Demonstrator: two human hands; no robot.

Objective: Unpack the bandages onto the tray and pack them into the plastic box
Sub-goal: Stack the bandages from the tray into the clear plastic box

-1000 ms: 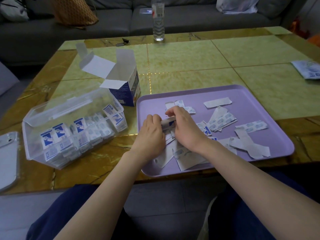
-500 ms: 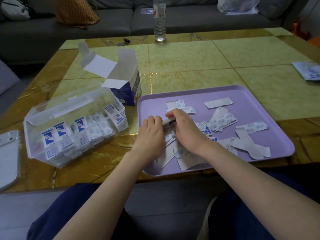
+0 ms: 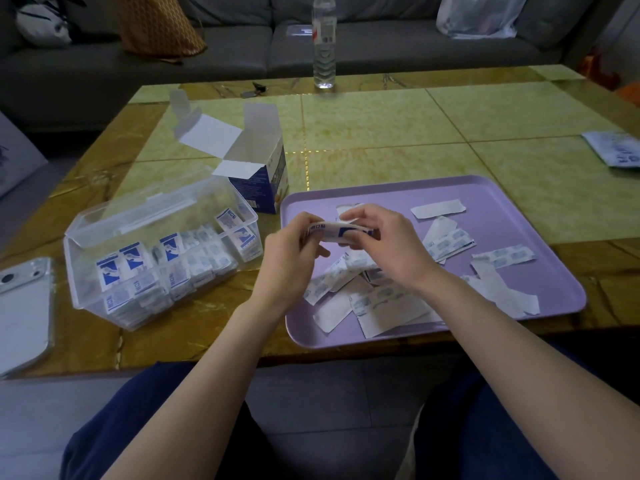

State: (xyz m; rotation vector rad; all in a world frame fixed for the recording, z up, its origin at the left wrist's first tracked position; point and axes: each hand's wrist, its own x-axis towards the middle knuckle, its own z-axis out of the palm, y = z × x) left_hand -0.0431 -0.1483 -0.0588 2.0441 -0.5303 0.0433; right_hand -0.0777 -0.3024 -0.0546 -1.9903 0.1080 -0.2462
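The tray (image 3: pixel 512 202) is plain lilac; the bandages (image 3: pixel 450 242) on it are white with pale blue print. The bench (image 3: pixel 381 133) shows light green marbled squares inside a golden-brown border. At the left, the plastic box (image 3: pixel 83 268) is clear; the far carton (image 3: pixel 258 185) seems dark blue.

The tray (image 3: pixel 540 199) sits at the table's (image 3: pixel 381 133) front edge; the plastic box (image 3: pixel 104 299) lies left of it, the carton (image 3: pixel 263 181) behind between them.
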